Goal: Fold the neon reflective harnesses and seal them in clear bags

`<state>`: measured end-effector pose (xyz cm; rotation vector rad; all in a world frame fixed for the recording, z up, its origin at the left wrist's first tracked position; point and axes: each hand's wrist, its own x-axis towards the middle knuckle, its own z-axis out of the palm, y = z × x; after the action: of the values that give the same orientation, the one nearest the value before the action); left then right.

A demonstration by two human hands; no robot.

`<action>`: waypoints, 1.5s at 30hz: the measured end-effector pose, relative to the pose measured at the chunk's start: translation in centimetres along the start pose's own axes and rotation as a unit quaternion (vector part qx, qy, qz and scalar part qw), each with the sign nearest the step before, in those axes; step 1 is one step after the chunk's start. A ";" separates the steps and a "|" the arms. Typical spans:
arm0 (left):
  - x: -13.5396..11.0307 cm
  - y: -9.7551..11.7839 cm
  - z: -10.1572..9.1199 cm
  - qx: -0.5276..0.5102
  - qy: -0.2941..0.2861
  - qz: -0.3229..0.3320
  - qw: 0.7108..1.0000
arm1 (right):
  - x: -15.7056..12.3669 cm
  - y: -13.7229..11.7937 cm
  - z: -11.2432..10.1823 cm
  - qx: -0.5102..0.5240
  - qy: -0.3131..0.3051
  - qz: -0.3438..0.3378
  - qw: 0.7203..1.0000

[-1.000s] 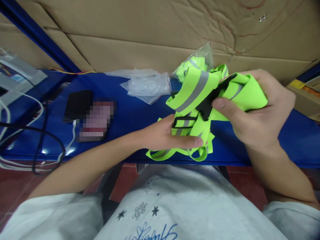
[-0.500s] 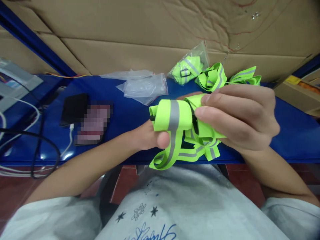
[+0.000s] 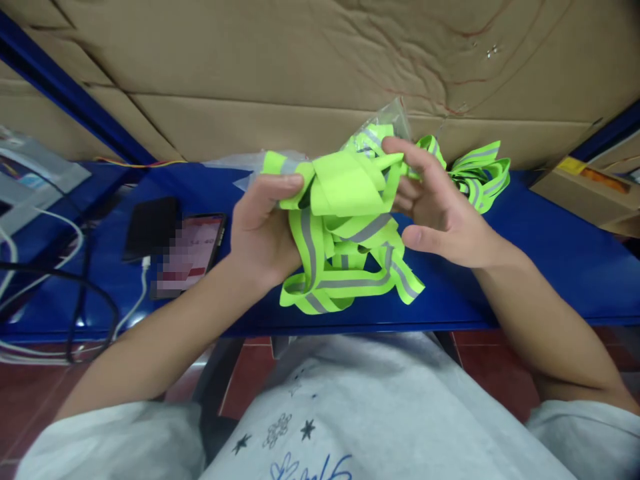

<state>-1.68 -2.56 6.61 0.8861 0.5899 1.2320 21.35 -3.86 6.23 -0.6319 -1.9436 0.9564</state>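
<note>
A neon-yellow reflective strap with a grey stripe (image 3: pixel 347 183) is folded into a loose bundle above the table. My left hand (image 3: pixel 263 230) is closed on its left end, thumb on top and the other fingers hidden behind the folds. Loops of the same strap hang below the bundle and reach down to the table's front edge. At the bundle's right end, my right hand (image 3: pixel 445 207) has its thumb and fingers spread apart. Its fingertips are beside the strap's folds; whether they touch is hard to tell.
Behind the hands lie a clear bag (image 3: pixel 395 120) holding a neon strap, flat clear bags (image 3: pixel 245 160) and another loose neon strap (image 3: pixel 483 173). On the left of the blue table (image 3: pixel 540 267) are a phone (image 3: pixel 193 250), a black flat object (image 3: pixel 150 227) and cables (image 3: pixel 75 280).
The bundle has turned and risen a little, carried by my left hand, whose thumb now lies over it. My right hand has loosened its pinch and spread its fingers.
</note>
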 end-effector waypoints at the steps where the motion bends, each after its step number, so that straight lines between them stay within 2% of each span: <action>1: 0.2 0.3 -0.1 -0.006 -0.010 0.011 1.000 | 0.0 0.3 0.0 0.033 -0.008 0.029 0.999; 3: 0.5 0.6 -0.4 -0.023 -0.037 0.015 0.999 | -0.1 0.5 0.1 0.071 0.000 0.071 0.995; 5: 0.5 0.7 -0.6 -0.027 -0.062 0.019 0.998 | -0.1 0.5 0.5 0.097 0.004 0.085 0.992; 9: 0.0 0.6 -0.6 -0.020 -0.084 0.017 0.996 | -0.1 0.1 1.0 0.114 -0.054 0.080 0.989; 11: -0.3 0.7 -0.4 -0.017 -0.075 0.018 0.997 | -0.1 -0.1 1.0 0.112 -0.056 0.068 0.990; 14: -0.4 0.7 -0.1 -0.017 -0.072 0.033 0.997 | 0.0 -0.1 1.0 0.085 -0.009 0.045 0.995; 16: -0.3 0.6 0.0 -0.024 -0.072 0.035 0.997 | 0.0 0.0 1.1 0.028 0.058 0.030 0.997; 18: 0.0 0.3 0.0 -0.033 -0.058 0.023 0.998 | -0.2 0.2 1.3 -0.068 0.145 0.010 0.987; 20: 0.4 -0.1 -0.2 -0.037 -0.042 0.013 0.998 | -0.6 0.6 1.5 -0.190 0.220 -0.030 0.956; 22: 0.7 -0.4 -0.4 -0.037 -0.038 0.012 0.999 | -1.1 0.9 1.6 -0.325 0.265 -0.080 0.904; 26: 0.9 -0.5 -0.6 -0.021 -0.043 0.043 0.998 | -1.6 1.5 1.3 -0.544 0.259 -0.166 0.780; 27: 0.9 -0.4 -0.5 -0.015 -0.045 0.050 0.998 | -1.6 1.5 1.2 -0.567 0.254 -0.194 0.760; 29: 0.9 -0.2 -0.5 -0.011 -0.047 0.056 0.997 | -1.2 1.6 0.9 -0.570 0.241 -0.252 0.744; 32: 1.0 -0.1 -0.7 -0.016 -0.040 0.051 0.998 | -0.8 1.4 0.7 -0.553 0.186 -0.292 0.758; 34: 1.0 -0.3 -0.8 -0.012 -0.045 0.044 0.998 | -0.8 1.1 1.0 -0.552 0.154 -0.299 0.764; 36: 1.1 -0.6 -0.9 -0.001 -0.052 0.047 0.998 | -0.9 0.7 1.7 -0.537 0.126 -0.285 0.784; 38: 1.0 -1.0 -0.9 0.010 -0.050 0.055 0.997 | -1.2 0.4 2.9 -0.492 0.097 -0.260 0.825; 41: 0.7 -1.5 -0.6 0.016 -0.045 0.074 0.996 | -1.5 0.3 4.8 -0.380 0.079 -0.173 0.905; 42: 0.5 -1.5 -0.4 0.016 -0.045 0.085 0.995 | -1.5 0.3 5.4 -0.354 0.084 -0.146 0.920; 43: 0.4 -1.5 -0.3 0.014 -0.042 0.097 0.994 | -1.6 0.4 5.8 -0.349 0.084 -0.135 0.923; 45: 0.2 -1.4 0.0 0.007 -0.031 0.118 0.993 | -1.6 0.4 6.4 -0.397 0.058 -0.169 0.900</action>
<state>-0.83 -2.45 5.46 1.0243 0.4539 1.4085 16.68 -7.22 2.95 -0.7314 -2.2081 -0.1314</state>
